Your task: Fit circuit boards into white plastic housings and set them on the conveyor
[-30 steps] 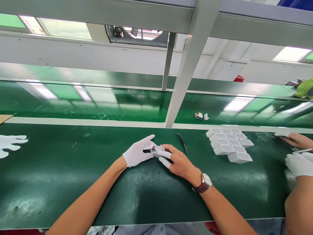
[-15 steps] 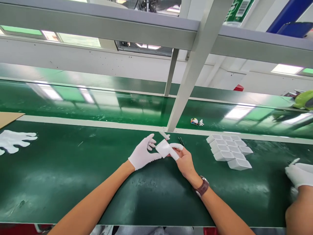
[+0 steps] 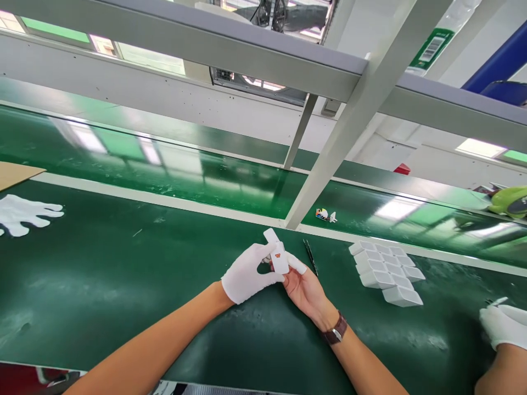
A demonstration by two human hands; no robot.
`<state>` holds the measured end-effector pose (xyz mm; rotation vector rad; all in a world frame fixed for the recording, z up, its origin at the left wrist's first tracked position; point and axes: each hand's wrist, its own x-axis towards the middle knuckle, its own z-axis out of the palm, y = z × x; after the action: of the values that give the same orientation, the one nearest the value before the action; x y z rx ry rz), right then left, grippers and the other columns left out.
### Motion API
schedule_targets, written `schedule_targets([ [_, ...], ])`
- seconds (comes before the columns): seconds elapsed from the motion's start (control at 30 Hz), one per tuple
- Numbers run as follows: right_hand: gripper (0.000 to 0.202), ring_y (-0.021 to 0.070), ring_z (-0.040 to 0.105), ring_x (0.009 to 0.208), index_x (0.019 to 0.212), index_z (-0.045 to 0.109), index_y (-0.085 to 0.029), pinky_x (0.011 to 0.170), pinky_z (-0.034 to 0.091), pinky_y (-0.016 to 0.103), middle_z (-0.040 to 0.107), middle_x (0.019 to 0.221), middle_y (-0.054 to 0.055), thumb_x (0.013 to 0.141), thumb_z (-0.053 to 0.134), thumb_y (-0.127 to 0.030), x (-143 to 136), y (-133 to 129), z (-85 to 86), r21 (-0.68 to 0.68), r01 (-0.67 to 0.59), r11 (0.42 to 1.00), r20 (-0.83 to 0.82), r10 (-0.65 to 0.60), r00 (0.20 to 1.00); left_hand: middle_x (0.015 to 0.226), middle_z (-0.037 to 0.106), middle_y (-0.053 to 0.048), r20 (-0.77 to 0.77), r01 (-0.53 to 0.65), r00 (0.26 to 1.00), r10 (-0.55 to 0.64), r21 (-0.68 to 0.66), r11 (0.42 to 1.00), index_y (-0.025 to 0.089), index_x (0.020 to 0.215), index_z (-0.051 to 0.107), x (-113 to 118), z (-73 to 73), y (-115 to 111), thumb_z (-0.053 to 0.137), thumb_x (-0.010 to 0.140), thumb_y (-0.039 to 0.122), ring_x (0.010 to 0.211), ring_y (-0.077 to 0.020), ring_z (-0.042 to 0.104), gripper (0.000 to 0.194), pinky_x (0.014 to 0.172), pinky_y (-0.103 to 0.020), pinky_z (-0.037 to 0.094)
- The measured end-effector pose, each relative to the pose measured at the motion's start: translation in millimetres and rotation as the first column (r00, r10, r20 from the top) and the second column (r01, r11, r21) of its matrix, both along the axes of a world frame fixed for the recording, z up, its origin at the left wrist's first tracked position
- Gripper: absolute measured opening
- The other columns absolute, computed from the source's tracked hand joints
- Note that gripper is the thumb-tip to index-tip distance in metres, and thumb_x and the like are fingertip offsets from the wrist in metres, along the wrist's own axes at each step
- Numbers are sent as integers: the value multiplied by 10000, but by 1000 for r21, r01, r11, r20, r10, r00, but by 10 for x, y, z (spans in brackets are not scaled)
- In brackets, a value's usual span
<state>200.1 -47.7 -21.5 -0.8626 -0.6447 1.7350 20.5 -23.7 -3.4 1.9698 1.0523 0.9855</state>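
A small white plastic case (image 3: pixel 281 263) with an orange mark on its face is between my two hands above the green table. A second white piece (image 3: pixel 270 236) juts up behind it; whether the two are joined I cannot tell. My left hand (image 3: pixel 249 274), in a white glove, pinches the case's edges between thumb and fingers. From the other side my right hand (image 3: pixel 307 285) holds it from below, with white covers on some fingers and a brown watch at the wrist. Black tweezers (image 3: pixel 310 257) lie on the table just right of my hands.
Several white box-shaped pieces (image 3: pixel 387 269) stand grouped to the right. At far right is another person's gloved hand (image 3: pixel 504 326). A loose white glove (image 3: pixel 31 213) and cardboard (image 3: pixel 18 174) lie left. A slanted metal post (image 3: pixel 329 159) rises beyond my hands.
The case has turned so its orange-marked face shows. My left hand has closed onto it, where before its fingers were apart beside it. The view has tilted.
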Motion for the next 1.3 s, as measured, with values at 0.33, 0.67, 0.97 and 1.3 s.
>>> schedule_targets([
  [0.33,280,231,707,949,1054,722,-215,817,620,378,754,1034,47,816,784,-349,21,14,-31,111,187,976,153,-203,967,1181,664,-96,-52,-61,996,77,261,964,247,1300,594,-6,-196,102,799,761,259,1092,-277,638,577,954,-438,547],
  [0.67,322,211,645,1044,1241,659,-283,905,574,361,645,1161,78,948,568,-186,-64,-87,-164,697,-284,659,702,-543,462,979,676,-97,-207,-139,965,162,121,983,176,1081,657,54,-285,193,764,664,232,927,-277,661,434,829,-416,560],
  [0.97,352,237,642,1096,1325,558,-207,943,583,411,612,1246,132,975,525,-191,-48,-85,-257,699,-463,546,705,-633,319,768,707,-56,-280,-435,856,434,60,898,189,777,635,-201,-82,762,714,700,297,768,-233,695,155,746,-324,531],
  [1.3,354,256,623,1102,1273,582,-182,936,583,422,619,1228,138,929,525,-122,-29,-109,-305,612,-616,496,750,-612,252,923,759,-120,-287,-715,665,690,22,698,179,923,656,-597,121,1970,720,688,282,990,-307,703,264,896,-367,503],
])
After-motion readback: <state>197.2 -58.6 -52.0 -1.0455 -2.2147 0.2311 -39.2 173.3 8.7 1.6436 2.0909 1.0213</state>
